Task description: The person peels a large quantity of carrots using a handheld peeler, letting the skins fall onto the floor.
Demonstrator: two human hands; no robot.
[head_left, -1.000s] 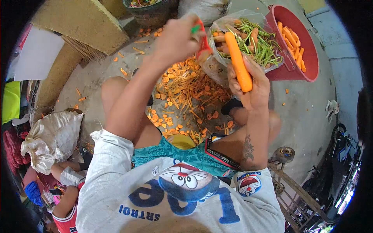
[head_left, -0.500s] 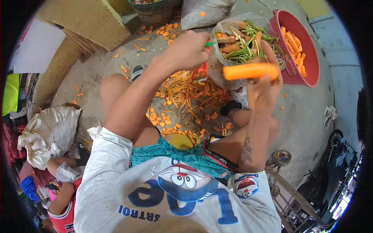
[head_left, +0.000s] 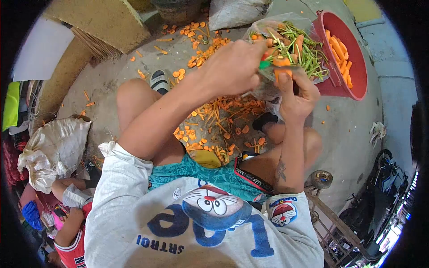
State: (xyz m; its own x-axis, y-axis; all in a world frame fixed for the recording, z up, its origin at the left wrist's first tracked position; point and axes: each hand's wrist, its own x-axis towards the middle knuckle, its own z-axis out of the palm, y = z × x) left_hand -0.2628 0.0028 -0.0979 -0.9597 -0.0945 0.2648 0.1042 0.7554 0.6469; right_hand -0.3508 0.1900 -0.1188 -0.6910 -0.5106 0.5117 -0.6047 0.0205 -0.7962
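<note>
My left hand is closed round a tool with a green handle and a dark, narrow blade that reaches to the right. A carrot is pinched between the thumb and fingers of my right hand, with one end facing up. The blade lies across this carrot near its top. Just beyond both hands, a clear plastic bag holds unpeeled carrots with green stems. Orange peelings and cut pieces are scattered on the floor between my legs.
A red tub with peeled carrots stands at the right. White sacks lie at the top and left. Near the lower left is another person in a red top. A metal cart frame is at the lower right.
My left hand has moved right with the green-handled tool, up to the carrot. The carrot in my right hand, sideways before, now points one end up, and that hand has shifted slightly.
</note>
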